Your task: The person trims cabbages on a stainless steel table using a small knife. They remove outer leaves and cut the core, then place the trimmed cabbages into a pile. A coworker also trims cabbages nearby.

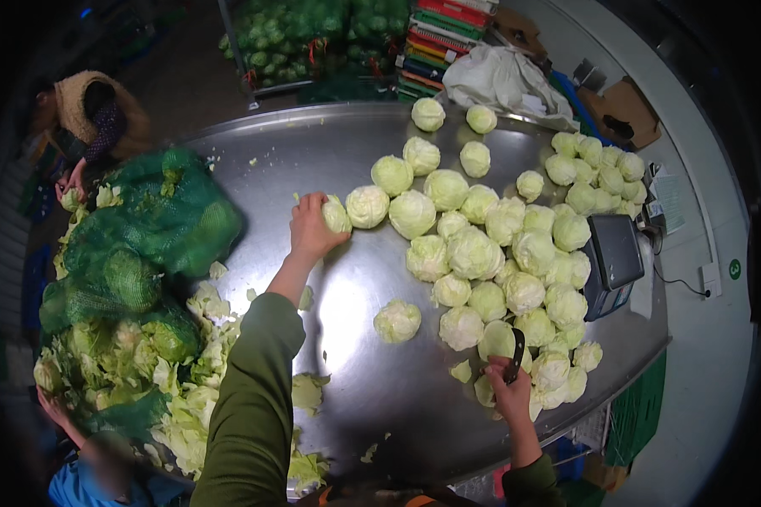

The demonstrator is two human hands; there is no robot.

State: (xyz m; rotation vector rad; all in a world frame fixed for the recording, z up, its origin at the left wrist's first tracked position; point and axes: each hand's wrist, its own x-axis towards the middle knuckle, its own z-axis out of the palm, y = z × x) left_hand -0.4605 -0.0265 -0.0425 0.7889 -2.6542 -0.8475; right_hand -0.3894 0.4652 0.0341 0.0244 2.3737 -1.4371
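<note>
My left hand (315, 227) is stretched far across the stainless-steel table (349, 393), its fingers around a small cabbage (337, 215). Beside that one lies another pale cabbage (367, 206), at the left end of a large pile of trimmed heads (475, 252). At the pile's near edge, my right hand (509, 388) holds a knife by its dark, riveted handle (517, 355); the blade cannot be made out. A cabbage (497, 340) lies just beyond this hand. A single cabbage (397, 321) sits apart between my two arms.
Green mesh sacks (158, 222) and loose outer leaves (190, 405) cover the table's left side. A dark scale-like device (614, 263) stands right of the pile. One person (95, 120) handles cabbage at far left; another in blue (101, 475) is at lower left. Stacked crates (444, 38) stand behind.
</note>
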